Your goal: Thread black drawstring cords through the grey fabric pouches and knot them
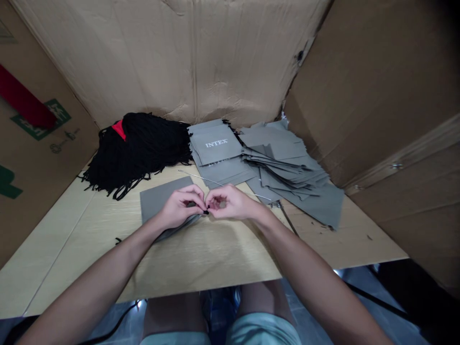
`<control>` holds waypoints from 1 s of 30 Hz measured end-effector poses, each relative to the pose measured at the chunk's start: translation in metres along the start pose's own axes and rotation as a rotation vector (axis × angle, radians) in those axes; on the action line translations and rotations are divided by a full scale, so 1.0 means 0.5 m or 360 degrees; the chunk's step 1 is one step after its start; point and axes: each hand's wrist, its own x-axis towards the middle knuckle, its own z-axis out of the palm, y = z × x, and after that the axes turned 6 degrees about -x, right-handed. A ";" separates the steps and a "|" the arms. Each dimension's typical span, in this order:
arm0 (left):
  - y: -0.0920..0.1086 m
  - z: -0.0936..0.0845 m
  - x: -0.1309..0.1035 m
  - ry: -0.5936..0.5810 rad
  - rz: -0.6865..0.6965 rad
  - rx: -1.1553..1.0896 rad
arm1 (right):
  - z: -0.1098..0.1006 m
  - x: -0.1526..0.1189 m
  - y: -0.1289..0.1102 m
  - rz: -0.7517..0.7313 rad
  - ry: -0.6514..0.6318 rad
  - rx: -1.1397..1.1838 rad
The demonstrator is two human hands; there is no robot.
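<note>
Pinching: left hand (183, 206) and right hand (228, 202) are clamping their grip on black cord (206, 212).
Grey pouch (161, 194): is lying partly under left hand.
INTEX pouch (217, 152): is resting at twelve o'clock.

dim light | soft shadows on tabletop (215, 258) | upper-right corner black | edges stretched

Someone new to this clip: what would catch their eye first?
Probably the big heap of black cords at the back left of the table, with a red scrap on it. Next, the grey pouches piled to its right, one printed INTEX. In front, the left hand and right hand meet, pinching a small black piece.
</note>
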 end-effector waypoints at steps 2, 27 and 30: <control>-0.001 -0.003 0.000 0.0017 -0.0013 0.0031 | -0.002 -0.001 0.000 -0.0038 0.0073 -0.0042; 0.001 0.001 0.002 -0.0104 -0.0012 0.0066 | 0.013 0.015 0.011 0.0452 0.0155 0.0581; -0.004 0.003 0.001 -0.0067 -0.0051 0.0019 | 0.007 0.016 0.014 0.0445 0.0117 0.0758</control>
